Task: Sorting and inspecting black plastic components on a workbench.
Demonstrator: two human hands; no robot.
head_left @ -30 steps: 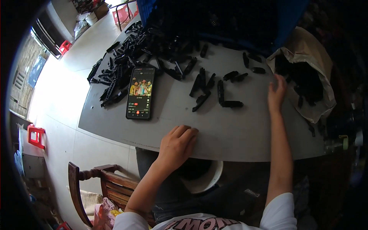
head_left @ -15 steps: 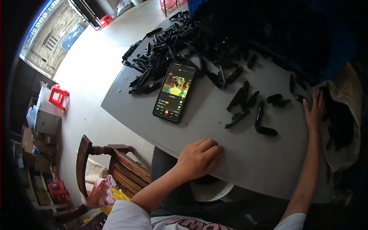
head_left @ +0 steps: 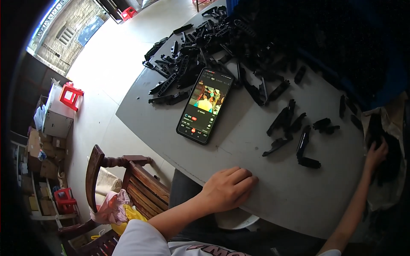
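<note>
Right hand [head_left: 376, 154] at the mouth of an open beige, paper-like bag [head_left: 383, 201]

The step in hand looks to be reaching into the bag, at the right of the smooth grey worktop [head_left: 299, 200]. The right hand's fingers are partly spread against the bag's dark contents; whether they grip a piece cannot be told in that shadow. The left hand [head_left: 230, 188] rests at the near edge, knuckles up and fingers loosely curled; anything beneath them is hidden.

Between the hands and farther in lie a few slim black, plastic-looking pieces [head_left: 282, 121], some touching, others apart. A larger tangled heap of similar black parts [head_left: 183, 64] covers the far left, and a black smartphone with a lit screen [head_left: 205, 106] lies just before it. A dark blue container [head_left: 384, 91] stands beyond the bag.

As a judgement, the next move calls for fingertip feel, since the contents are too dark to tell apart, and for keeping the soft rim off the wrist.
</note>
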